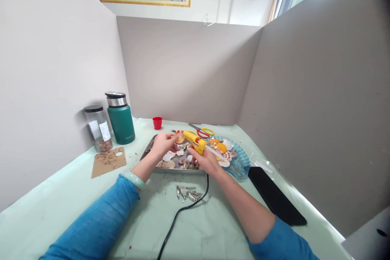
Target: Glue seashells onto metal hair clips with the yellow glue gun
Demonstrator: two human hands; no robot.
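- The left hand [164,145] pinches an orange shell [180,139] by the glue gun's nozzle, over the tray [183,171].
- The right hand [207,160] is wrapped round the yellow glue gun [197,144].
- Whether glue is on the shell is too small to tell.
- More shells lie, seemingly loose, in the tray and blue dish [242,162].
- Metal clips [190,195] lie heaped on the worktop [146,223], apparently unattached.

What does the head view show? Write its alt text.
A person's right hand holds a yellow glue gun and the left hand an orange seashell, above a metal tray of seashells. A blue plate of more seashells sits to the right, metal clips lie in front, a green bottle at left.
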